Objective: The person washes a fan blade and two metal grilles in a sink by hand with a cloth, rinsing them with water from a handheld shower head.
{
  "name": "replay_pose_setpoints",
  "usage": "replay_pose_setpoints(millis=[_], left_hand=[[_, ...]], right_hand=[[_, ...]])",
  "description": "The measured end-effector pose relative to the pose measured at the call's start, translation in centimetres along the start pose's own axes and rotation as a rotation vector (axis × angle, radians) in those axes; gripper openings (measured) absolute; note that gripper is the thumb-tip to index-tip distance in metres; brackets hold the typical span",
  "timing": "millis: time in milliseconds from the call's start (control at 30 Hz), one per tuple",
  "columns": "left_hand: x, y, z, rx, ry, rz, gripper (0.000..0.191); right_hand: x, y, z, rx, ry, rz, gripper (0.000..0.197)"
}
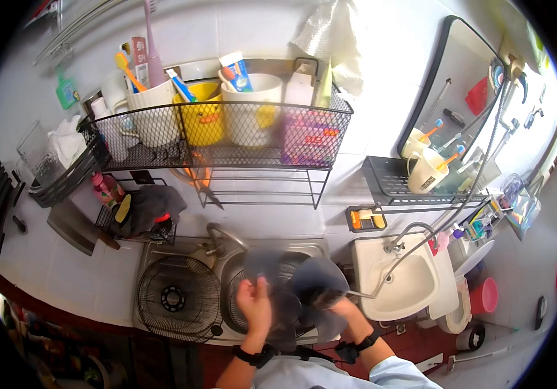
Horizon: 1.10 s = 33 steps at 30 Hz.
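Observation:
A dark translucent fan blade unit [285, 306], blurred by motion, is between my two hands above the right basin of a steel double sink [268, 243]. My left hand [255, 299] grips it at a blade on its left side. In my right hand [339, 309] is a dark scrubbing brush or pad [321, 295], blurred, against a blade on the right. A black wire fan grille [178, 299] lies over the left side of the sink. Another wire grille [234, 296] shows in the right basin beneath the blades. The faucet [225, 236] arches behind them.
A wire shelf [259, 158] with cups and toothpaste hangs above the sink. On the left, a cleaver [72, 228] hangs on the wall by a small rack [137, 237] holding a grey cloth. To the right are a white washbasin [404, 296], a metal hose [490, 141] and a mirror [453, 82].

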<state>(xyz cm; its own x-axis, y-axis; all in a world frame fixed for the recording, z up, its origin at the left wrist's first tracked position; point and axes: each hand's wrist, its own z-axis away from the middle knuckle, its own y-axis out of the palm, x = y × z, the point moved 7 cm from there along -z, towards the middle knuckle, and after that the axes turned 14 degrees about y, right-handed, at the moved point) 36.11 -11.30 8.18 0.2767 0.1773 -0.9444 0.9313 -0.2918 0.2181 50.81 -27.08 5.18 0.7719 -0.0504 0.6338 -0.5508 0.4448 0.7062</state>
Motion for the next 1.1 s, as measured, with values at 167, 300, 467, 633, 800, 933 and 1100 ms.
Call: replay_pose_setpoints(millis=[167,300,467,633,800,933,1100], left_hand=[[0.7,1.3,1.0,0.046,-0.035,-0.016,0.028],[-0.1,1.4,0.5,0.048,-0.008,0.008,0.032],[0.2,0.7,-0.5,0.057,0.009,-0.016,0.029],[-1.8,-0.8,-1.7,-0.008,0.109,-0.114,0.026],[-4.0,0.6,-1.4,0.171,0.34,-0.464,0.024],[-6.2,3.8,0.1,0.302,0.522,-0.495,0.019],[-5.6,2.1,-0.9,0.286,0.55,-0.459,0.02]], right_hand=[[0.1,1.7,0.1,-0.134,-0.216,0.178,0.042],[1.8,1.5,0.7,-0.241,-0.369,0.231,0.036],[2.4,-8.7,0.0,-0.366,-0.414,0.105,0.032],[10.6,-0.3,3.9,-0.2,-0.521,0.188,0.022],[11.5,2.8,3.7,-0.383,-0.598,1.398,0.043],[7.3,5.3,1.4,-0.153,-0.326,1.588,0.042],[6.7,4.2,1.1,-0.131,-0.262,1.543,0.032]])
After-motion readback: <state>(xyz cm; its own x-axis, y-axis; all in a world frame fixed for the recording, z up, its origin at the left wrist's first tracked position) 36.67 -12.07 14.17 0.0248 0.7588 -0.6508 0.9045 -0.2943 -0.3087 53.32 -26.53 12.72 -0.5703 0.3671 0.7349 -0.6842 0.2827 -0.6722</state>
